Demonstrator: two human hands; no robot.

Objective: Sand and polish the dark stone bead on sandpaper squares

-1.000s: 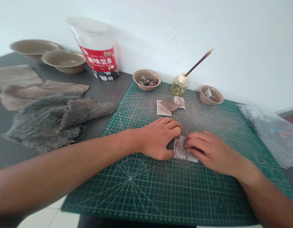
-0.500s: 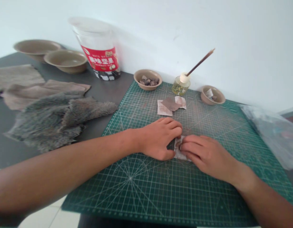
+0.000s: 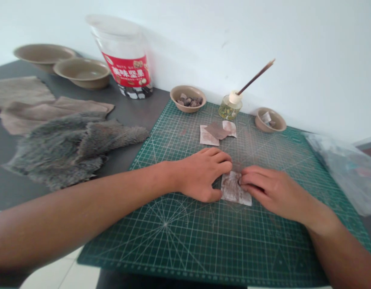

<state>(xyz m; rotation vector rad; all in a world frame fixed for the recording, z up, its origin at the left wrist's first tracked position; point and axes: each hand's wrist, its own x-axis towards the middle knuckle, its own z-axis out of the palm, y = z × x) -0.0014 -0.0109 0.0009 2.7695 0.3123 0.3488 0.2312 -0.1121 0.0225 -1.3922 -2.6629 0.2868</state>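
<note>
A white paper square (image 3: 236, 192) smeared with brown lies flat on the green cutting mat (image 3: 191, 245). My left hand (image 3: 205, 174) presses its left edge down, thumb near the lower corner and curled fingers at the upper one. Over the square's right side, my right hand (image 3: 271, 188) is closed in a pinch. Something small and dark shows at its fingertips, mostly hidden by the fingers. Beyond my hands lie two pinkish-stained white squares (image 3: 208, 139) with a brown-grey square (image 3: 217, 130) overlapping them.
Along the wall stand a bowl of small dark stones (image 3: 188, 107), a glass bottle with a brush (image 3: 230, 108) and a small bowl (image 3: 271, 125). Grey furry cloth (image 3: 59, 152), larger bowls (image 3: 86, 82) and a red-labelled plastic tub (image 3: 128, 72) sit left. A clear plastic bag (image 3: 339, 164) lies right.
My right hand has slid to the right across the square, uncovering more of its brown-smeared surface. My left hand stays on the square's left edge.
</note>
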